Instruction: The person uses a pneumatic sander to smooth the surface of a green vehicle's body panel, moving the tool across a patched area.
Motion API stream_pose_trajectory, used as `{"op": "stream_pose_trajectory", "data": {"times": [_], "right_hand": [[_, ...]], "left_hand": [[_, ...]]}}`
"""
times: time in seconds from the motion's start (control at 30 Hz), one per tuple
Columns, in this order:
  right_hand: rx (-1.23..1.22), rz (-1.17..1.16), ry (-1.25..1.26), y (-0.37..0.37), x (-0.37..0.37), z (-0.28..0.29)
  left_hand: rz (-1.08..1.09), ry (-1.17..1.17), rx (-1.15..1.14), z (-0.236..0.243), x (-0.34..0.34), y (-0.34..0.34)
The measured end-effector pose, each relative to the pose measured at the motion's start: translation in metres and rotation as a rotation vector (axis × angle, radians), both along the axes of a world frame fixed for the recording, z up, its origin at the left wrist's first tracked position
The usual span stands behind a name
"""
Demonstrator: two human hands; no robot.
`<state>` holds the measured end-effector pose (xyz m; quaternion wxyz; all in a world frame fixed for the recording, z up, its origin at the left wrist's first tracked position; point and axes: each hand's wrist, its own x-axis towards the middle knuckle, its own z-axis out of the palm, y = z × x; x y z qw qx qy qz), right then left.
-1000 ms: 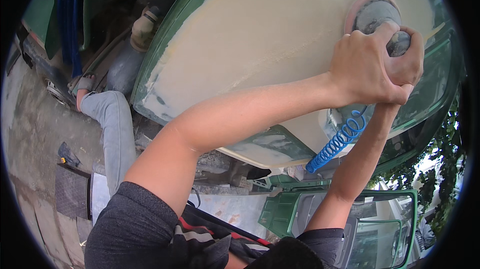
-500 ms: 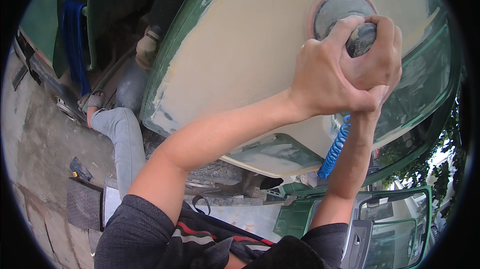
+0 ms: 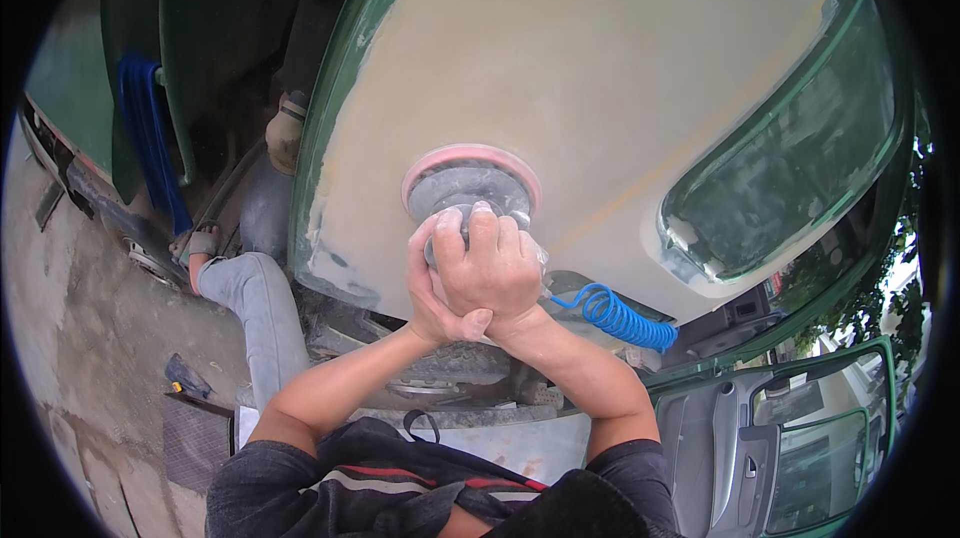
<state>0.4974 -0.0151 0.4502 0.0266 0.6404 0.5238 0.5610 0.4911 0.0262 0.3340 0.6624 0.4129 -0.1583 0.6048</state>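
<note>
Both my hands grip a round air sander (image 3: 470,183) with a pink-edged disc pad. Its pad lies against a vehicle body panel (image 3: 600,68) coated in beige filler, near the panel's lower left part. My right hand (image 3: 495,263) is closed over the sander's top, fingers curled forward. Beside and partly under it, my left hand (image 3: 428,293) is closed round the sander's left side, with its thumb lying across my right wrist. A coiled blue air hose (image 3: 625,320) runs off to the right from the sander. My hands cover most of the sander's body.
Another person's leg in grey trousers (image 3: 255,308) is at the left, beside a green panel with a blue hose bundle (image 3: 150,138) hung on it. A green-framed window (image 3: 785,163) lies right, an open vehicle door (image 3: 760,448) lower right. A dark mat (image 3: 195,443) lies on the floor.
The sander has moved left and nearer to me across the filler, both hands still on it. My arms have drawn in, and the blue coiled hose now stretches to the right.
</note>
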Motion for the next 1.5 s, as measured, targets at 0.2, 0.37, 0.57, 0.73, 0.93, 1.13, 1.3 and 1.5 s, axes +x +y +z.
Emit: {"op": "stream_pose_trajectory", "data": {"times": [0.2, 0.37, 0.57, 0.73, 0.93, 1.13, 1.3, 1.5], "right_hand": [[0.071, 0.032, 0.030, 0.011, 0.003, 0.074], [0.248, 0.002, -0.005, 0.022, 0.007, 0.199], [0.261, 0.072, -0.244, 0.006, 0.060, 0.312], [0.340, 0.033, -0.172, 0.026, 0.045, 0.319], [0.218, 0.085, -0.079, 0.039, 0.011, 0.213], [0.133, 0.095, 0.035, 0.048, 0.000, 0.112], [0.082, 0.068, 0.000, 0.053, -0.010, 0.044], [-0.012, 0.044, 0.001, 0.052, -0.025, 0.008]], "left_hand": [[-0.099, -0.070, 0.070, 0.090, 0.006, 0.025], [-0.085, -0.134, 0.149, 0.235, 0.009, 0.043], [0.035, -0.208, 0.282, 0.354, 0.012, 0.046], [0.181, -0.420, 0.319, 0.353, 0.014, 0.049], [-0.073, -0.031, 0.182, 0.248, -0.004, 0.063], [-0.040, -0.027, 0.028, 0.134, -0.016, 0.058], [0.094, 0.258, -0.023, 0.074, -0.040, 0.052], [0.123, 0.241, -0.025, 0.035, -0.047, 0.052]]}}
